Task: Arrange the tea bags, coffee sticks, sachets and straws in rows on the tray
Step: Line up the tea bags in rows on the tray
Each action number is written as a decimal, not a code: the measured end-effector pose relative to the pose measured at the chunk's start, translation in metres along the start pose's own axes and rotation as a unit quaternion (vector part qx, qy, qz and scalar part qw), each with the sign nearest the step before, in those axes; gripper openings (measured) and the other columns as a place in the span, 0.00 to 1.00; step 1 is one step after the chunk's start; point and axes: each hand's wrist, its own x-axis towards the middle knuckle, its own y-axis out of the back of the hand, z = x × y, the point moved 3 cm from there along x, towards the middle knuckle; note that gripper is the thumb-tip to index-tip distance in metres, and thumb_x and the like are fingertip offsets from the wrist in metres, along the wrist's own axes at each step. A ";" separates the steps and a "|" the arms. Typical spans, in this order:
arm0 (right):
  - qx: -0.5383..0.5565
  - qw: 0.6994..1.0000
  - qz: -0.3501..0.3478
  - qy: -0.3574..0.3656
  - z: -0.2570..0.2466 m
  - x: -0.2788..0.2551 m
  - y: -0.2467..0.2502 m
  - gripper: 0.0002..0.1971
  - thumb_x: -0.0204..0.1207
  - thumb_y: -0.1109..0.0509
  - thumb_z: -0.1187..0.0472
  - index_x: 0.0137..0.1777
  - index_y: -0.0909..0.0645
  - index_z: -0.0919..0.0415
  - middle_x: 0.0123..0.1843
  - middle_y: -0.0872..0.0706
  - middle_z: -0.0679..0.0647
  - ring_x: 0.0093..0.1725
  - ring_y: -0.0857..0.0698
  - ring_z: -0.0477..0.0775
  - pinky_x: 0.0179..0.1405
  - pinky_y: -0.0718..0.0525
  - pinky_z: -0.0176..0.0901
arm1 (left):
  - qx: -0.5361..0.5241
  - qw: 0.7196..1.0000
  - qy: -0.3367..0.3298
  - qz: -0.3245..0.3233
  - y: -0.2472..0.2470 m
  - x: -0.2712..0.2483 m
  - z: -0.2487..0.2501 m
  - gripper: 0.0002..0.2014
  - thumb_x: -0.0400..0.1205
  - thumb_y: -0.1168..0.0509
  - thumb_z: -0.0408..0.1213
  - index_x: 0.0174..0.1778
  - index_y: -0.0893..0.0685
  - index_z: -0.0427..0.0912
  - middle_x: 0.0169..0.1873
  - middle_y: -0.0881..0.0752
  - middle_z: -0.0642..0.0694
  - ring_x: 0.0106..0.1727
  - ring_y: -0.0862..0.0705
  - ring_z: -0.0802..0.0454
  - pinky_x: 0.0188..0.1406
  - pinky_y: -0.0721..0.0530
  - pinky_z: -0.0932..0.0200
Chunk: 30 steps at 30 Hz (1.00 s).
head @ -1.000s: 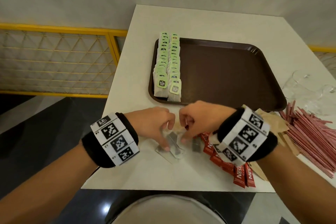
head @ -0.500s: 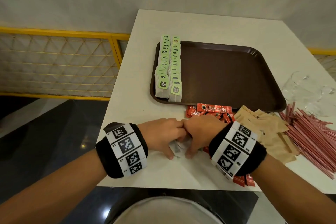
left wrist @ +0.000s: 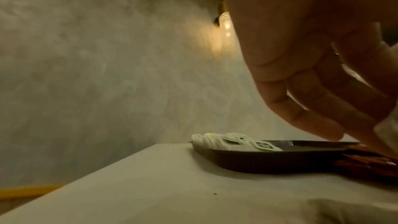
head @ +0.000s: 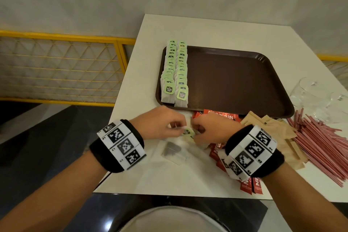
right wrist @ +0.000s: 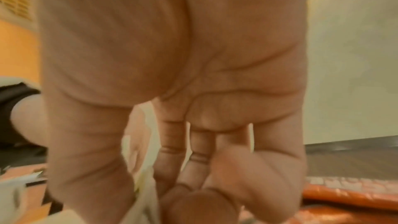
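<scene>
A brown tray (head: 235,79) lies on the white table, with two rows of green-tagged tea bags (head: 175,73) along its left side. Just in front of the tray, my left hand (head: 162,124) and right hand (head: 207,130) meet over a tea bag with a green tag (head: 188,133), both pinching it. Another tea bag (head: 172,149) lies flat on the table below them. Red coffee sticks (head: 220,116) lie under and behind my right hand. In the left wrist view the tray (left wrist: 258,159) and its tea bags (left wrist: 232,142) sit beyond my curled fingers (left wrist: 312,108).
Brown paper sachets (head: 278,133) and a pile of pink straws (head: 323,145) lie at the right. Clear glasses (head: 316,96) stand right of the tray. The table's front edge (head: 169,192) is close to me. A yellow railing (head: 62,68) runs on the left.
My hands lifted from pressing tea bags on the table and now hold one tea bag between them, slightly nearer the tray. One tea bag stays flat on the table.
</scene>
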 end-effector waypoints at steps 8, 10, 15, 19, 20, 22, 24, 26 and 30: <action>0.298 0.941 0.158 -0.022 0.026 0.008 0.034 0.01 0.79 0.32 0.59 0.46 0.19 0.55 0.44 0.13 0.53 0.33 0.19 0.45 0.40 0.19 0.41 | -0.323 0.915 0.159 0.183 0.032 0.001 -0.049 0.05 0.79 0.33 0.27 0.43 0.18 0.42 0.39 0.19 0.50 0.33 0.15 0.57 0.38 0.14 0.66; 0.363 0.916 0.166 -0.037 0.032 0.021 0.039 0.04 0.79 0.33 0.63 0.51 0.19 0.61 0.50 0.12 0.58 0.33 0.17 0.49 0.40 0.16 0.44 | -0.356 0.884 0.206 0.221 0.032 0.007 -0.066 0.08 0.78 0.33 0.25 0.40 0.20 0.43 0.38 0.21 0.46 0.34 0.17 0.54 0.35 0.13 0.67; 0.416 0.898 0.133 -0.062 0.031 0.055 0.047 0.04 0.77 0.32 0.69 0.46 0.22 0.61 0.46 0.15 0.57 0.37 0.16 0.53 0.40 0.13 0.42 | -0.306 0.888 0.262 0.222 0.030 0.022 -0.089 0.09 0.77 0.29 0.30 0.38 0.21 0.47 0.35 0.19 0.48 0.36 0.21 0.55 0.30 0.19 0.69; 0.421 0.895 0.125 -0.078 0.029 0.075 0.050 0.10 0.74 0.29 0.73 0.40 0.24 0.58 0.42 0.17 0.54 0.37 0.14 0.52 0.37 0.11 0.40 | -0.239 0.916 0.258 0.192 0.036 0.032 -0.094 0.07 0.75 0.27 0.34 0.39 0.20 0.48 0.36 0.16 0.50 0.39 0.20 0.55 0.37 0.24 0.63; 0.407 0.903 0.115 -0.082 0.028 0.078 0.049 0.11 0.72 0.28 0.73 0.40 0.24 0.58 0.44 0.16 0.56 0.39 0.13 0.54 0.40 0.11 0.43 | -0.211 0.925 0.260 0.178 0.036 0.033 -0.094 0.07 0.74 0.26 0.35 0.41 0.19 0.46 0.36 0.16 0.49 0.39 0.20 0.54 0.39 0.24 0.62; 0.362 0.923 0.097 -0.090 0.025 0.081 0.046 0.12 0.69 0.25 0.72 0.41 0.25 0.58 0.49 0.16 0.59 0.45 0.12 0.58 0.45 0.11 0.48 | -0.157 0.939 0.254 0.170 0.037 0.035 -0.091 0.11 0.74 0.26 0.35 0.47 0.20 0.44 0.39 0.17 0.49 0.39 0.20 0.53 0.39 0.24 0.65; 0.309 0.942 0.092 -0.095 0.022 0.082 0.045 0.14 0.67 0.22 0.70 0.47 0.24 0.60 0.52 0.17 0.58 0.51 0.12 0.59 0.48 0.11 0.52 | -0.132 0.947 0.235 0.174 0.038 0.036 -0.086 0.17 0.73 0.25 0.35 0.55 0.22 0.45 0.41 0.21 0.51 0.36 0.22 0.55 0.35 0.27 0.69; 0.282 0.949 0.099 -0.098 0.019 0.082 0.046 0.17 0.66 0.21 0.68 0.51 0.24 0.61 0.53 0.17 0.58 0.52 0.13 0.59 0.50 0.11 0.53 | -0.105 0.959 0.210 0.160 0.038 0.039 -0.082 0.23 0.72 0.25 0.36 0.61 0.24 0.46 0.45 0.23 0.49 0.34 0.23 0.56 0.34 0.27 0.70; 0.262 0.952 0.122 -0.099 0.020 0.085 0.052 0.19 0.67 0.21 0.67 0.53 0.27 0.61 0.53 0.20 0.56 0.51 0.13 0.58 0.48 0.11 0.51 | -0.046 0.970 0.197 0.132 0.038 0.045 -0.079 0.27 0.71 0.24 0.38 0.66 0.24 0.47 0.50 0.26 0.47 0.38 0.26 0.56 0.34 0.31 0.69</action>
